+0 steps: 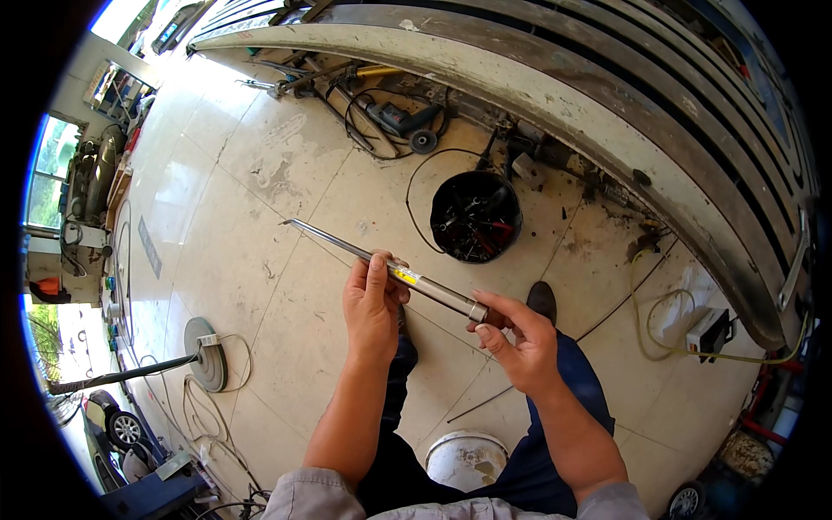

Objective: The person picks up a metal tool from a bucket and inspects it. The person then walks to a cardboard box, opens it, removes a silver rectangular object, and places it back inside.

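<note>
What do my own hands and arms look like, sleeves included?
Your left hand and right hand are bare, with no gloves or watch showing. The forearms are uncovered too, below short, loose, pale grey sleeves with stitched hems.

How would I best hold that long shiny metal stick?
Probably by the thick barrel of the metal stick, between the left hand and the right hand, coming from the near side. That part looks round and straight, while the end past the left hand narrows to a bent tip.
</note>
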{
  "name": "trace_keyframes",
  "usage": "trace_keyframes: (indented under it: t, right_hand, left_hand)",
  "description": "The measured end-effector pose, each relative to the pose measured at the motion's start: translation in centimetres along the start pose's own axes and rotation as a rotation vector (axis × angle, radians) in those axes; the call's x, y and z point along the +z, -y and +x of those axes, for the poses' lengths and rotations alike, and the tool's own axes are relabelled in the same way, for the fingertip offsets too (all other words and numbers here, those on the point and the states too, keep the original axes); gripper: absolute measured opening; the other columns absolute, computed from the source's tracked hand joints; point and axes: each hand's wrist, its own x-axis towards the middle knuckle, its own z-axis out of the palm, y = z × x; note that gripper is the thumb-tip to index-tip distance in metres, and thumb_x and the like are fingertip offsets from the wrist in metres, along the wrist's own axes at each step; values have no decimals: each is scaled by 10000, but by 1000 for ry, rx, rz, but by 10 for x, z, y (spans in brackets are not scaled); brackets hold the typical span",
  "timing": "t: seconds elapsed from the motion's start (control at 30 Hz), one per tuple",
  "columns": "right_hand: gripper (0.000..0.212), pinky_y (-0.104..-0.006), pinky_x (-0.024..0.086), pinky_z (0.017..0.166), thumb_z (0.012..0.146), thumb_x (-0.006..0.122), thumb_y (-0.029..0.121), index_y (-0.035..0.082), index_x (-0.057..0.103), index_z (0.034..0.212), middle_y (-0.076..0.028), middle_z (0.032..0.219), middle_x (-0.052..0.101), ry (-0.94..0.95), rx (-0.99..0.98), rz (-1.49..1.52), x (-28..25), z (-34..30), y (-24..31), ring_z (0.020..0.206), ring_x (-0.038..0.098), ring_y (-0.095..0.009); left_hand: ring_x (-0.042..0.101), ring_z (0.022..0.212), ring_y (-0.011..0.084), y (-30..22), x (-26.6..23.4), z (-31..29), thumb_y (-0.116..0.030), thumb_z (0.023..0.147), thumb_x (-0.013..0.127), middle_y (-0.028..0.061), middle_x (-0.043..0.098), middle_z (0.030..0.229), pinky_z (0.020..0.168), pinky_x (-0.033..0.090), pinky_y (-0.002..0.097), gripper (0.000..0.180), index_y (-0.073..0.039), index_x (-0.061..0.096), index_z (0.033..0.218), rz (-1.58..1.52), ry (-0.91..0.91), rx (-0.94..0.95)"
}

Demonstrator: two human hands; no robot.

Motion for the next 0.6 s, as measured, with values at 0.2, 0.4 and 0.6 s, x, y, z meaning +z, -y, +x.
trace_keyframes:
  t: [0.2, 0.4, 0.6]
  right_hand:
    - [380, -246, 491, 663, 859, 751, -5, -3, 653, 1226, -53, 824, 642, -117, -148, -161, 3, 1, 1, 701, 585, -116]
    - [367, -247, 488, 665, 858, 741, -23, -4, 652, 1213, -60, 866, 632, -164, -173, -169, 2, 1, -1, 719, 584, -117]
    - [326, -251, 488, 680, 852, 739, -23, 1, 652, 1165, -62, 884, 624, -203, -171, -135, 1, 3, -3, 721, 581, -119]
  left_hand:
    - [571, 722, 102, 2, -2, -1, -249, 1063, 531, 65, 645, 897, 635, 468, 254, 221, -37, 586, 1090, 23, 0, 13]
    - [574, 744, 105, 2, 1, -2, -229, 1059, 539, 86, 658, 942, 655, 474, 254, 208, -33, 585, 1110, -11, 30, 69]
    - [626, 816, 131, 0, 0, -2, -186, 1045, 553, 134, 683, 1053, 698, 509, 258, 212, -18, 576, 1171, -67, 126, 90]
